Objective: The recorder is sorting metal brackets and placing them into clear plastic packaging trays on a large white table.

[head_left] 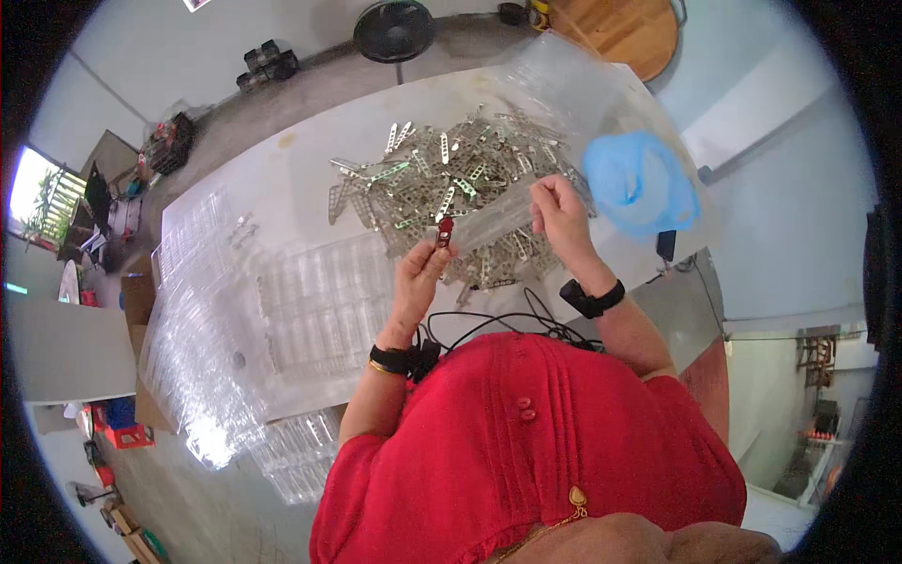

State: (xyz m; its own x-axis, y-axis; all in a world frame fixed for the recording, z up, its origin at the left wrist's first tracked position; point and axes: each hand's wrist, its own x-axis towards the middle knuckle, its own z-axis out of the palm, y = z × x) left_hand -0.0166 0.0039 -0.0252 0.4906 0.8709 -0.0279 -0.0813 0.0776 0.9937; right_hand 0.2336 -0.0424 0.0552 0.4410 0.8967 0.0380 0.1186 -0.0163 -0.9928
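My left hand [420,273] is closed, pinching a slim perforated metal strip [444,232] that stands up from the fingertips and gleams dark red. My right hand [561,214] is closed on the far end of a long clear plastic sleeve [493,221]. The sleeve slants across to the left fingertips; whether they also grip it I cannot tell. Beneath and beyond both hands spreads a heap of flat perforated metal strips [503,155], mostly silvery, a few with a green sheen.
Clear plastic trays [324,301] cover the left of the white table [240,169]. A blue plastic bag [639,183] sits right of the heap, and clear plastic sheeting [564,85] lies behind. Black cables [489,324] run along the near edge. A fan [395,33] stands beyond.
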